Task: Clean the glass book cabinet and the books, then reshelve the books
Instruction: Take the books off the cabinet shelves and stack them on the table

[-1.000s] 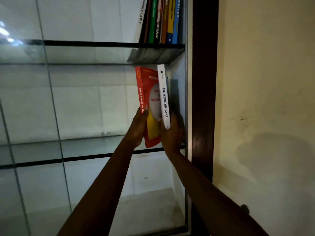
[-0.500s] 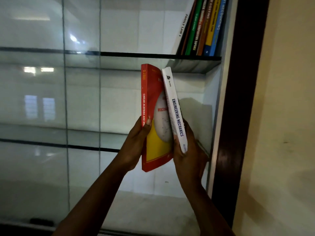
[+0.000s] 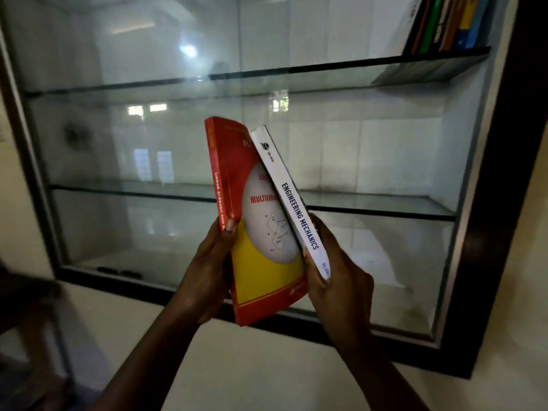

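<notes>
— Glass cabinet [image 3: 486,262] looks wiped; how much is reshelved?
— Only one row of books [image 3: 444,25], upper right. At centre frame the left hand [image 3: 207,271] grips the red book [image 3: 237,173], the right hand [image 3: 338,280] the white book [image 3: 296,209], both unshelved; reshelving likely just begun

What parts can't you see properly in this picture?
- Head view: the red book, its cover title half covered by the white Engineering Mechanics book.
- Head view: the top-shelf books, titles cut off by the upper edge.
- Head view: the dark shape at lower left, too blurred to name.
</notes>
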